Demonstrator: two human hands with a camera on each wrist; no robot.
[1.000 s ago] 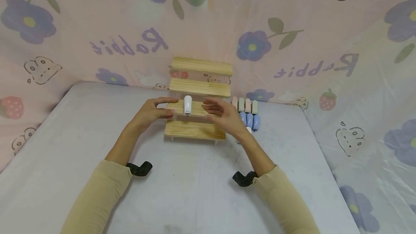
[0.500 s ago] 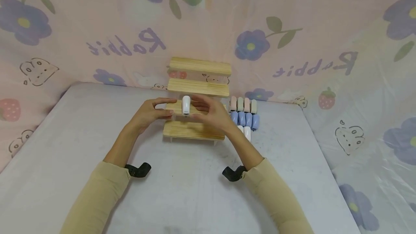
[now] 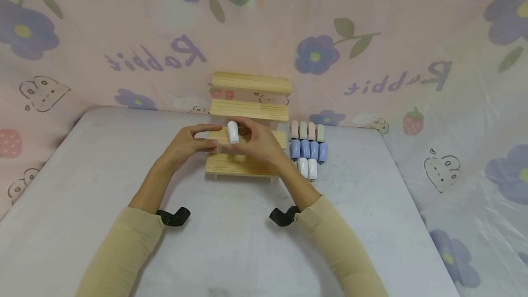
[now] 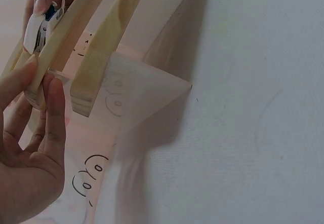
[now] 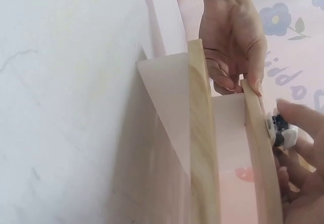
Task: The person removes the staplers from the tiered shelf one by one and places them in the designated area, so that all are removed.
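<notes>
A small white stapler stands on the second tier from the bottom of a wooden step shelf in the head view. My right hand holds it between thumb and fingers; the left wrist view shows the stapler tilted with its metal parts visible. At the left end of that same tier, my left hand pinches the board, thumb on top and fingers underneath. The right wrist view shows the stapler against the board's edge, with part of it hidden by my fingers.
Beside the shelf's right end, small staplers lie in rows: pink, green and cream ones at the back, blue ones in the middle, white ones in front. A patterned cloth hangs close behind the shelf.
My right hand has moved left across the tier and taken hold of the white stapler, which now leans slightly. My left hand keeps its grip on the board's end.
</notes>
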